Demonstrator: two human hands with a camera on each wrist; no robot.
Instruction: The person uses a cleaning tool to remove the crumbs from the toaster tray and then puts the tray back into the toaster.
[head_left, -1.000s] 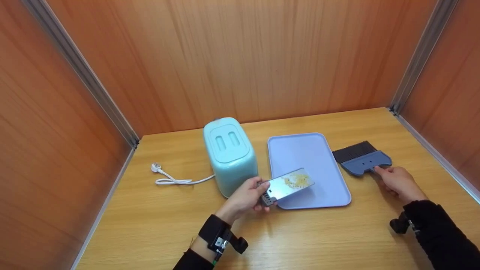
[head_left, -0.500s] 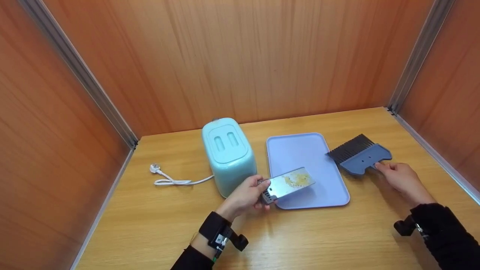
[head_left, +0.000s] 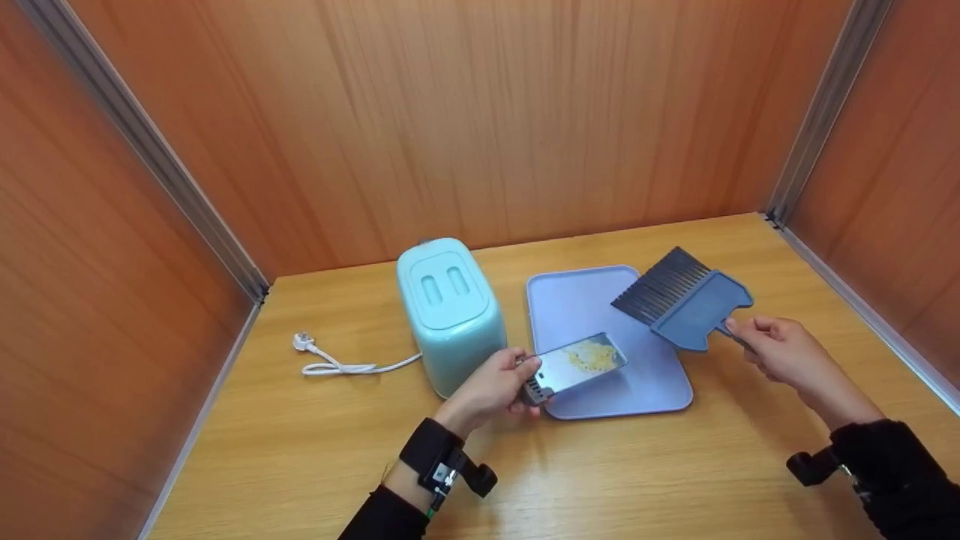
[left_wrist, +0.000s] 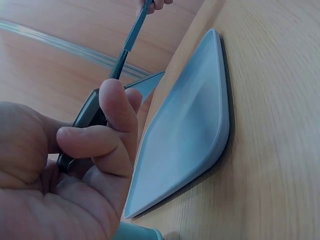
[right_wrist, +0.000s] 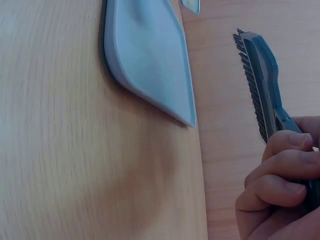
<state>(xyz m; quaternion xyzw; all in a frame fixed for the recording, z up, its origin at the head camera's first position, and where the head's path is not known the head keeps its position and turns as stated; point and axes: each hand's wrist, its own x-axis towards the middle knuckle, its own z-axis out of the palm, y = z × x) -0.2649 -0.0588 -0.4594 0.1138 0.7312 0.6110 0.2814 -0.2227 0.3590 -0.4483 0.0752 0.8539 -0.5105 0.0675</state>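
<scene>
My left hand grips one end of a flat metal tray with a slotted grey end, thumb on top. Yellow crumbs lie on its far half. It is held over the near part of a lavender serving tray. My right hand holds a blue-grey brush by its short handle, the dark bristles pointing up and left over the serving tray's right edge. In the right wrist view the fingers curl round the handle. Brush and crumb tray are apart in the head view.
Left of the serving tray stands a mint-green toaster with its lid on. Its white cord and plug lie on the wooden table. Wood panels enclose the back and sides.
My right hand has lifted the brush and brought it left, from beside the serving tray to over its right edge. The left hand and the crumb tray have stayed nearly still.
</scene>
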